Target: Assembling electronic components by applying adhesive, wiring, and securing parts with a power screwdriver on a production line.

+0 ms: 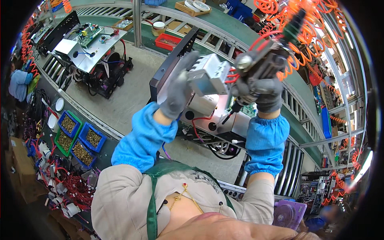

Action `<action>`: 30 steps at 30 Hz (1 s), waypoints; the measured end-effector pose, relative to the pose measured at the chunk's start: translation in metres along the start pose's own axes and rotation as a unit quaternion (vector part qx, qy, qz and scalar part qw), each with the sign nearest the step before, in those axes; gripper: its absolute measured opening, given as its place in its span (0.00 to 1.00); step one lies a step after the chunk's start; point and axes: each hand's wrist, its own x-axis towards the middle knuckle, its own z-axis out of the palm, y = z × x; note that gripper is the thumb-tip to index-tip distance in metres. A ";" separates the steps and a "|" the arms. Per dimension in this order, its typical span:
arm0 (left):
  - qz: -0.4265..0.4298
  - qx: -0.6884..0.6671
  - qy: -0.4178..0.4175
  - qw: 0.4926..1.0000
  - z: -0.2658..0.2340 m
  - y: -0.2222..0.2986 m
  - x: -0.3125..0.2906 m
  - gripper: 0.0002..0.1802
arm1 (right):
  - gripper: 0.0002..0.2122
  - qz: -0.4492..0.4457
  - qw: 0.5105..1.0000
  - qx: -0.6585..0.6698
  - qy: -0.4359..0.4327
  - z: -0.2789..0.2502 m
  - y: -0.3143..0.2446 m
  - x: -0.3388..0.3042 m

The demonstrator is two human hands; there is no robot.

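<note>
My left hand (176,96), in a grey glove and blurred, is beside a white terminal-block-like box (210,74) with a silver side. Its fingers reach up along the box, but whether they grip it is unclear. My gloved right hand (262,92) is closed around a dark power screwdriver (268,62). Its thin black bit points down and left over the open machine unit (236,126). Red wires (233,76) show at the box's right side. A white cylinder lies below the box, and part of a green circuit board shows behind the screwdriver.
A second machine unit (86,52) stands on the line at left. Blue and green bins (84,154) of brass-coloured fasteners sit at left, above red wire bundles (76,186). Orange coiled hoses (308,52) hang at upper right. A red tray (167,41) lies beyond the unit, near roller conveyors.
</note>
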 end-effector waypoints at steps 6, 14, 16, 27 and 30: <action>-0.032 0.205 0.074 0.975 -0.028 -0.007 -0.046 0.25 | 0.20 0.095 0.991 -0.080 0.058 0.015 0.032 0.040; -0.026 0.381 0.154 0.911 -0.069 -0.031 -0.063 0.18 | 0.19 0.184 0.966 -0.170 0.055 0.037 0.063 0.065; -0.083 0.198 0.169 0.962 -0.047 -0.009 -0.066 0.18 | 0.18 0.181 0.964 -0.189 0.033 0.042 0.065 0.065; 0.015 0.269 0.232 0.935 -0.059 -0.053 -0.063 0.23 | 0.19 0.141 0.967 -0.198 0.074 0.055 0.065 0.067; 0.030 0.275 0.258 0.926 -0.069 -0.074 -0.065 0.22 | 0.17 0.119 0.957 -0.238 0.116 0.063 0.069 0.059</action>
